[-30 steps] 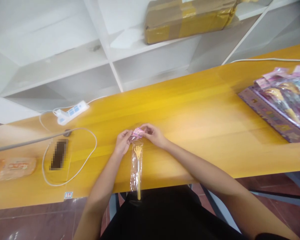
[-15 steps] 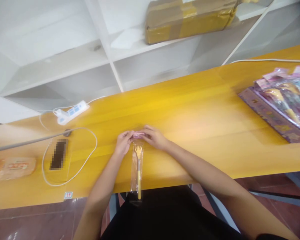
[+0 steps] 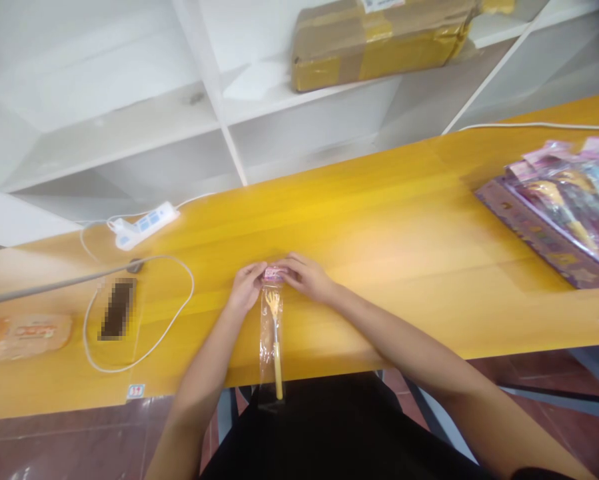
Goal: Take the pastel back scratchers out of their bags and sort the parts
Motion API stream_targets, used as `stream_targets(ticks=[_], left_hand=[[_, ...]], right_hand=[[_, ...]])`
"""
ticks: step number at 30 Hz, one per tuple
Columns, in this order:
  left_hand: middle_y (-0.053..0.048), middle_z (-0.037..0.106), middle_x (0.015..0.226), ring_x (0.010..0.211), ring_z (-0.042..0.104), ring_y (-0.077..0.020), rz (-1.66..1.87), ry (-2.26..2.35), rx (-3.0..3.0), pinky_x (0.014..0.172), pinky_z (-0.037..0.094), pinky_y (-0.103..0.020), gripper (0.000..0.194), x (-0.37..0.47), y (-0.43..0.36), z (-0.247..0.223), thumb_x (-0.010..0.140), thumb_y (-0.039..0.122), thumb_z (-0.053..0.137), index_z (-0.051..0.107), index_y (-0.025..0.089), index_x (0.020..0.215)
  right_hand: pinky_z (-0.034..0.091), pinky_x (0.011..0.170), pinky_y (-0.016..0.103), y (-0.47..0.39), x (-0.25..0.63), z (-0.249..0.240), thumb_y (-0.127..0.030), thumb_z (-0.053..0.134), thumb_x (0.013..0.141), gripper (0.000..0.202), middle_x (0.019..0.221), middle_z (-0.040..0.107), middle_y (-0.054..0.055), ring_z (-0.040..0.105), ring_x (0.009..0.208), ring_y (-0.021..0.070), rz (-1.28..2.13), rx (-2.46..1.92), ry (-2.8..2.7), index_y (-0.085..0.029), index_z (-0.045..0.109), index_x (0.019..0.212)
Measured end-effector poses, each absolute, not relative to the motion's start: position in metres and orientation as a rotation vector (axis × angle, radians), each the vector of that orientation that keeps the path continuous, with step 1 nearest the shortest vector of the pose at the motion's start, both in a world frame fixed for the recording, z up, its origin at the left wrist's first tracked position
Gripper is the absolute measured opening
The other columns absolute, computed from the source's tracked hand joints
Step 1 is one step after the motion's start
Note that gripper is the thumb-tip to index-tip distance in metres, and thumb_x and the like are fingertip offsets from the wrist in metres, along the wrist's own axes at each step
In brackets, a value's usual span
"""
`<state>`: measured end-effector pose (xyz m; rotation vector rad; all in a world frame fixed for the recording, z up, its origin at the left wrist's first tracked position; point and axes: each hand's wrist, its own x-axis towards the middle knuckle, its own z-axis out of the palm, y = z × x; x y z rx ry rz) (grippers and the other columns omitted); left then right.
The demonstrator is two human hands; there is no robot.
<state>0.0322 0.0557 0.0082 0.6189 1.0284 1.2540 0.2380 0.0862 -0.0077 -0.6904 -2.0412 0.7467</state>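
Head view of a yellow-topped wooden desk, with a person working at its near edge. The left hand is closed on the left end of a small pink printed card header, pinching it between thumb and fingers; the right hand is likewise clamped on the right end, so that the header spans the narrow gap between the two. Directly below the header extends a long, clear plastic sleeve, glossy with reflections. Within its outline lies a slender back scratcher with a yellow, finger-shaped head towards the hands, a thin metallic shaft and a yellow handle. The handle's lower end projects past the desk edge, in front of the person's black clothing; whether it touches the cloth cannot be told.

Right: a purple, pattern-printed box holds a pile of similar wrapped articles with pink headers. Left: a white power strip with blue sockets stands behind a looped pale cable, which partly encircles a dark, pixelated rectangular object. Farther left lies an orange-marked packet. Rear: a taped brown cardboard carton rests on white shelving.
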Motion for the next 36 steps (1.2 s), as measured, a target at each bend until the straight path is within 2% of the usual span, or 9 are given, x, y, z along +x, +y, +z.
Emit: stream_targets(ticks=[12, 17, 25, 30, 36], left_hand=[[-0.006, 0.074, 0.08, 0.076, 0.067, -0.0151, 1.233, 1.039, 0.629, 0.078, 0.053, -0.028, 0.03, 0.032, 0.0542, 0.0104, 0.068, 0.033, 0.099, 0.079, 0.013, 0.075], [-0.006, 0.075, 0.082, 0.078, 0.068, -0.0156, 1.23, 1.03, 0.623, 0.08, 0.054, -0.028, 0.029, 0.0317, 0.0543, 0.0097, 0.071, 0.034, 0.098, 0.079, 0.012, 0.076], [-0.007, 0.076, 0.082, 0.074, 0.068, -0.0157, 1.207, 1.035, 0.611, 0.074, 0.055, -0.028, 0.031, 0.0311, 0.0547, 0.0115, 0.071, 0.035, 0.098, 0.079, 0.012, 0.079], [-0.007, 0.076, 0.08, 0.069, 0.069, -0.0155, 1.193, 1.059, 0.589, 0.07, 0.055, -0.028, 0.03, 0.0295, 0.0535, 0.0108, 0.072, 0.033, 0.098, 0.079, 0.011, 0.08], [-0.004, 0.075, 0.08, 0.069, 0.068, -0.013, 1.239, 1.055, 0.565, 0.065, 0.053, -0.023, 0.037, 0.0315, 0.0538, 0.0097, 0.07, 0.04, 0.099, 0.079, 0.012, 0.08]], right_hand=[[0.053, 0.071, 0.032, 0.0851, 0.2392, -0.0097, -0.037, 0.059, 0.107, 0.024, 0.1, 0.066, 0.007, 0.057, 0.073, 0.0159, 0.87, -0.603, -2.04, -0.027, 0.075, 0.122], [0.052, 0.072, 0.033, 0.0837, 0.2382, -0.0063, -0.04, 0.057, 0.107, 0.023, 0.094, 0.065, 0.006, 0.058, 0.076, 0.0178, 0.893, -0.677, -1.959, -0.025, 0.072, 0.117], [0.051, 0.069, 0.033, 0.0864, 0.2389, -0.0071, -0.04, 0.061, 0.105, 0.019, 0.093, 0.064, 0.005, 0.058, 0.075, 0.0175, 0.935, -0.664, -1.916, -0.024, 0.071, 0.108], [0.052, 0.067, 0.031, 0.0866, 0.2403, -0.0095, -0.038, 0.06, 0.106, 0.02, 0.1, 0.065, 0.007, 0.059, 0.074, 0.0163, 0.915, -0.617, -2.0, -0.024, 0.073, 0.112], [0.054, 0.068, 0.028, 0.0845, 0.2389, -0.0083, -0.035, 0.061, 0.106, 0.021, 0.109, 0.066, 0.007, 0.06, 0.071, 0.0122, 0.805, -0.544, -2.136, -0.025, 0.072, 0.121]])
